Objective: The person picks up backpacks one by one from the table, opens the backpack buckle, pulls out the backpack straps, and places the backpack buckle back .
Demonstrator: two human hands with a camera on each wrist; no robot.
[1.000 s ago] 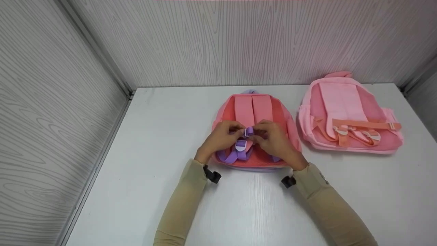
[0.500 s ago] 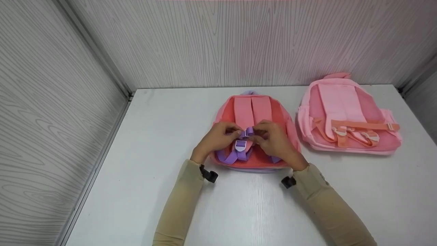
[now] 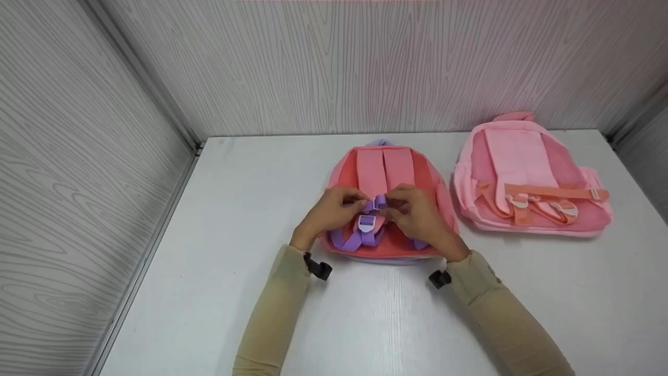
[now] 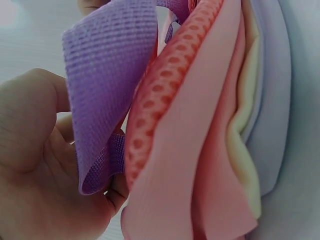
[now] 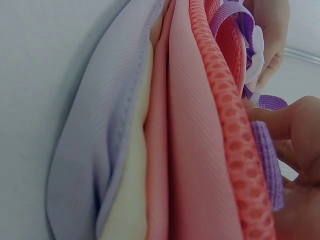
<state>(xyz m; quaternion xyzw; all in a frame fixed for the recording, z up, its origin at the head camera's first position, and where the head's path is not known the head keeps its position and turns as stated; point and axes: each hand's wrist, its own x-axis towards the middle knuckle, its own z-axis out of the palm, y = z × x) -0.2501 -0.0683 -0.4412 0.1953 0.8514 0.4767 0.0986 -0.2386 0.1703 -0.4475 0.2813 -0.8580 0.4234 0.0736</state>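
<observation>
A small coral-pink backpack [image 3: 425, 172] lies on the table with its shoulder straps facing up. Over its lower half, my left hand [image 3: 327, 213] pinches purple webbing [image 3: 368, 207] just left of a small buckle. From the other side my right hand [image 3: 417, 215] pinches the purple strap loop [image 3: 380, 200] at that buckle. A second, white buckle [image 3: 367, 223] lies on the purple straps just below the fingers. In the left wrist view a loose purple strap [image 4: 110, 65] hangs before the palm. The right wrist view shows the bag's mesh edge [image 5: 235, 135] beside my fingers; some fingertips are hidden.
To the right a light pink backpack [image 3: 516, 156] with orange straps [image 3: 558, 191] lies straps up, close to the first bag. Both bags are on a white table [image 3: 250, 198]. Wood-grain panels [image 3: 334, 68] stand behind and at the sides.
My left hand has shifted slightly left from the buckle, so more purple webbing shows between the hands. The right hand stays nearly in place. The whole view has drifted very little.
</observation>
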